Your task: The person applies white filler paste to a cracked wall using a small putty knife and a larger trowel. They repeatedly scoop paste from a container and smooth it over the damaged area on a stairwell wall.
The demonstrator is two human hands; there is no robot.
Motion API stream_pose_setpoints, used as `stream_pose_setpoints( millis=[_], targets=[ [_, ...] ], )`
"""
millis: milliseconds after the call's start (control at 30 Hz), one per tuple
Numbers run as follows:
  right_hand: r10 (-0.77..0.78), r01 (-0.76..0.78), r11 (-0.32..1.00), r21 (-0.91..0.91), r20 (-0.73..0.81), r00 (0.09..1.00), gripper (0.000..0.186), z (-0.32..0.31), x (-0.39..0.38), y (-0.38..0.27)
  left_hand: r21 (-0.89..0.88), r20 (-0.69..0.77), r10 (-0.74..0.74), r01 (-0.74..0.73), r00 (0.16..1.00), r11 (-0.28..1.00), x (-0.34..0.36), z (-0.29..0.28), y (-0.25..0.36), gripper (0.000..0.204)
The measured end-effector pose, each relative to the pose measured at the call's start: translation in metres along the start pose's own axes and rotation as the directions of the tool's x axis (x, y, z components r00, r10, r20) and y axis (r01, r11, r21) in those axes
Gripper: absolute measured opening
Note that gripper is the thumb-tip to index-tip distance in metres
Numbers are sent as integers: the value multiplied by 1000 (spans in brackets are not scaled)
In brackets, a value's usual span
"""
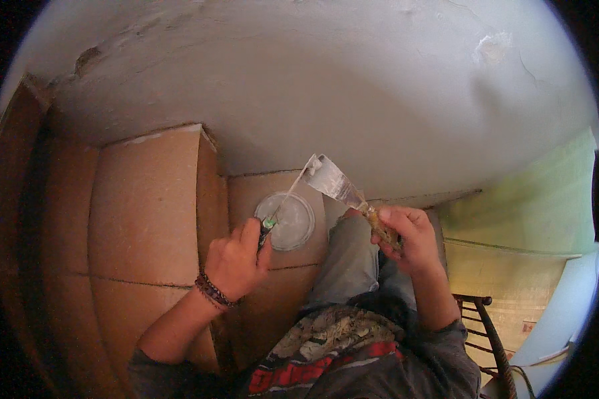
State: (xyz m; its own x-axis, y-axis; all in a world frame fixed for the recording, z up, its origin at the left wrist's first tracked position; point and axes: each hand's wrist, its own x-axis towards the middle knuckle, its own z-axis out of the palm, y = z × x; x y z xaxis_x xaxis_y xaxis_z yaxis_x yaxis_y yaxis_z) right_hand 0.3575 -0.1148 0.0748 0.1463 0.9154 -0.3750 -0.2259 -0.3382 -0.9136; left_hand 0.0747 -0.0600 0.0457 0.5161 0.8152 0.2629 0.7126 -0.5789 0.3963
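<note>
My left hand (pixel 236 263) is closed round the black and green handle of a putty knife (pixel 290 191), whose blade shows nearly edge-on. My right hand (pixel 409 238) grips the worn, stained handle of a wide scraper (pixel 337 184) with a smeared metal blade. The two blade tips meet in front of the wall, and a small lump of white filler (pixel 314 165) sits where they come together. Below the tools, a round whitish lid or tub top (pixel 286 223) rests on the tiled surface, close to my left hand.
A grey plastered wall (pixel 299 86) with chipped patches spans the far side. Brown tiled block (pixel 143 206) stands at left. A dark wooden chair (pixel 489 332) is at lower right, beside green and yellow sheeting (pixel 522 219). My jeans-clad legs (pixel 349 259) are beneath my arms.
</note>
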Motion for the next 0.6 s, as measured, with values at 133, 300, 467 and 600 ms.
stream_pose_setpoints(
  millis=[133, 300, 467, 600],
  targets=[
    [27, -30, 998, 55, 48, 998, 28, -8, 5, -2, 62, 48, 13, -16, 999, 998, 6, -8, 1, 22],
    [74, -84, 988, 129, 82, 994, 28, -8, 8, -4, 107, 63, 7, -14, 998, 994, 7, -6, -3, 22],
    [48, -62, 988, 140, 98, 994, 28, -10, 11, 1, 148, 84, -24, 11, 996, 989, 9, -8, -4, 23],
    [10, -23, 992, 120, 103, 995, 28, -10, 13, 4, 171, 71, -28, 16, 997, 985, 9, -6, -7, 23]
  ],
)
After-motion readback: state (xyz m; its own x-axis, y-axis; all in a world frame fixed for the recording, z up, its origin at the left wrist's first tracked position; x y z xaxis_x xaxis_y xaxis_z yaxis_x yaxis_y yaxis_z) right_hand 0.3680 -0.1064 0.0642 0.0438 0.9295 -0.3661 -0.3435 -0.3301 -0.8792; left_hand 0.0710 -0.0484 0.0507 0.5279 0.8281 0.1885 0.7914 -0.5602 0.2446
